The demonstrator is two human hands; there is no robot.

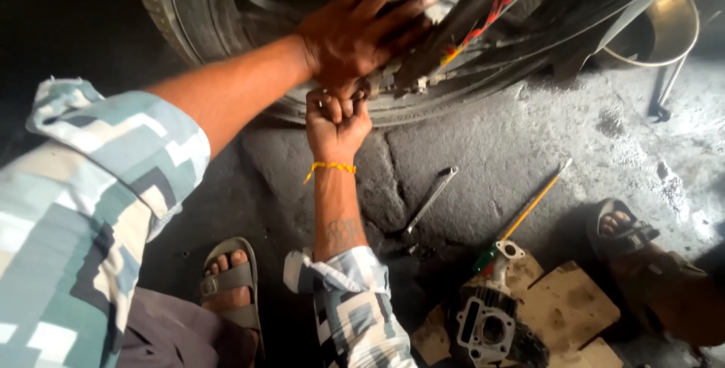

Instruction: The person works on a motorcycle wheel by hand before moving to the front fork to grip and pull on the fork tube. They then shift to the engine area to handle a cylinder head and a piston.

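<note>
Your left hand (362, 24) lies flat near the top middle of the frame, fingers spread wide on the wheel (226, 28) by its hub, likely to keep it from turning. Your arm stretches long from the lower left. Just under it, your right hand (336, 115) is a tight fist around a small tool, too hidden to name, at the bolts near the rim. Its arm points straight up. Further right, a wrench (431, 199) and a yellow screwdriver (529, 209) lie on the gritty floor (483, 126), within easy reach. At the bottom right an engine part (491, 323) sits on cardboard (566, 304), likely to stay clean.
</note>
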